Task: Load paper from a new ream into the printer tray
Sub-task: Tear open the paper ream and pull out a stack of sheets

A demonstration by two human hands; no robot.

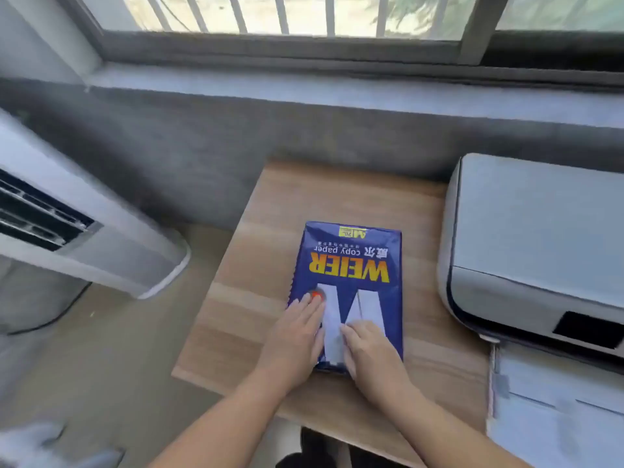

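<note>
Ream (pixel 349 261) lying sealed at tabletop (pixel 270 231) centre; left hand (pixel 295 336), right hand (pixel 369 352) resting flat, fingers (pixel 312 304) loosely together. Printer (pixel 540 244) right of frame, tray (pixel 557 410) lower right; opening, loading pending.

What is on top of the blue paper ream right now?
Both hands lie flat on the blue ream at its near end: left hand, right hand. The print beneath them is covered. The wrapper looks unopened; the sheets inside cannot be seen.
</note>
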